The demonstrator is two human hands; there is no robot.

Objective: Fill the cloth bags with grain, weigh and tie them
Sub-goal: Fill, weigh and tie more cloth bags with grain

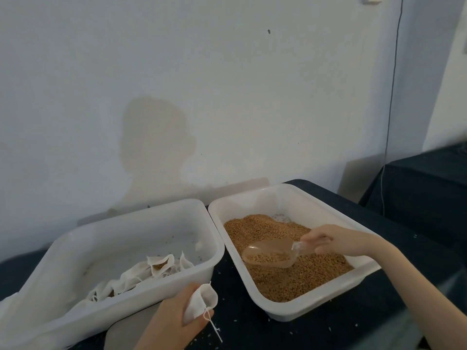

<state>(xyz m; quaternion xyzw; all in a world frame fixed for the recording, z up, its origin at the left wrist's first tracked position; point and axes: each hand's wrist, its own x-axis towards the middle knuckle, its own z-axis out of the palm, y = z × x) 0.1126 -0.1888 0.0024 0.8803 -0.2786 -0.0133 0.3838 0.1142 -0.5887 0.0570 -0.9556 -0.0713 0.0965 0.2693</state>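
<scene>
Two white tubs sit side by side on the dark surface (pixel 240 319), long axes running from near-left to far-right. The right tub (pixel 288 317) holds brown grain (pixel 290 279), heaped toward its near end; a bare patch of floor shows at the far end. The left tub (pixel 141 301) holds a loose pile of cloth bags (pixel 141 274), some with grain visible inside.

The right hand (pixel 326 242) reaches in from the right, fingers curled around the handle of a clear scoop (pixel 270 253). The scoop is held just above the grain, long axis roughly horizontal, handle toward the right and open mouth toward the left. The scoop is partly loaded with grain.

The left hand (pixel 174 317) is at the near edge, in front of the left tub and near the gap between the tubs. It grips one empty bag (pixel 202 303), fingers closed around its body. The bag mouth is open and points up and to the right, toward the grain tub. Its drawstring (pixel 212 324) hangs down over the fingers toward the near-right.

Stray grains lie scattered on the surface between and in front of the tubs.
</scene>
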